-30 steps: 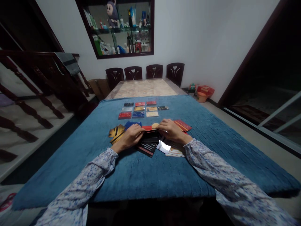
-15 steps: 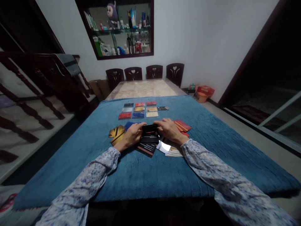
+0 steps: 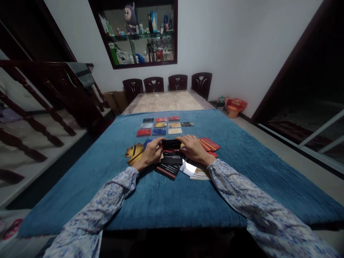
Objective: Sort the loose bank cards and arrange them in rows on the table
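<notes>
Between my two hands a black card (image 3: 171, 144) is tilted up, its broad side towards me. My left hand (image 3: 152, 152) pinches its left end, and my right hand (image 3: 192, 148) grips its right end. Right below it lie more dark cards (image 3: 168, 170) with rows of white print, overlapping on the blue cloth (image 3: 166, 204). Gold cards (image 3: 134, 152) with dark stripes lie beside my left hand. Red cards (image 3: 209, 144) are fanned out past my right hand. White and pale cards (image 3: 189, 167) rest under my right wrist, one shining with glare.
Beyond my hands, several cards lie in rows, among them a blue card (image 3: 159, 132) and a red card (image 3: 144, 133). A dark card (image 3: 187, 124) lies at the right of these rows. Past the cloth is the bare marble tabletop (image 3: 163, 102), with chairs (image 3: 177, 82) behind.
The black card between my hands has tipped further upright, so more of its face shows. My hands have barely shifted, and the view has moved slightly.
</notes>
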Demonstrator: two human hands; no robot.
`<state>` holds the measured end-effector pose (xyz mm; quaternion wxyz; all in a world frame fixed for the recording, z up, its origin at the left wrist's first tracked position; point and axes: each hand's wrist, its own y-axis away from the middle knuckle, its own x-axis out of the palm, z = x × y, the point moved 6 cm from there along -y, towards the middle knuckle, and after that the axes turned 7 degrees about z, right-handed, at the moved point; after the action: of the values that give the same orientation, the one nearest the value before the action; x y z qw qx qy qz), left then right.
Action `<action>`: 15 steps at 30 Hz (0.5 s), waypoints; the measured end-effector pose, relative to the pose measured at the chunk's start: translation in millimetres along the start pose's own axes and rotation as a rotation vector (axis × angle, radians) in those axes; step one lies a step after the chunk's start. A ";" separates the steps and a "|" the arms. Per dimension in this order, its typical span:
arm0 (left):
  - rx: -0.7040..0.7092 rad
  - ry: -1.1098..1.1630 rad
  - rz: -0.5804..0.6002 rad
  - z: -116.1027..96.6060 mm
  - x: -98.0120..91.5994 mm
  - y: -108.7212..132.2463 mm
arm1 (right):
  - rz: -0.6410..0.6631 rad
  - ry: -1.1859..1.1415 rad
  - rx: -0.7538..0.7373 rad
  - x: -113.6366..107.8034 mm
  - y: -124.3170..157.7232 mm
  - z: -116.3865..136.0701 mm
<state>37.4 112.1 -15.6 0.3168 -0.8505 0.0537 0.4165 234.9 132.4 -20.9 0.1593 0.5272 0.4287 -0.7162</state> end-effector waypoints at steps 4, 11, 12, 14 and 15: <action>-0.044 0.007 -0.007 1.1 -2.4 -2.3 | -0.014 -0.003 0.029 0.6 -3.4 0.8; -0.092 0.044 -0.025 4.1 -3.3 -2.6 | -0.023 0.038 0.052 1.5 -8.9 1.3; -0.096 0.042 -0.027 5.0 -3.3 -2.4 | -0.023 0.048 0.053 1.3 -9.1 1.0; -0.098 0.033 -0.027 6.9 -3.0 -1.8 | -0.024 0.064 0.055 1.3 -8.8 0.2; -0.093 0.025 -0.027 7.9 -2.8 -1.3 | -0.023 0.068 0.054 1.5 -8.5 -0.2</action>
<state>30.8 117.2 -16.4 0.2819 -0.8701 0.0269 0.4035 228.7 137.9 -18.5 0.1219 0.5506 0.4203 -0.7109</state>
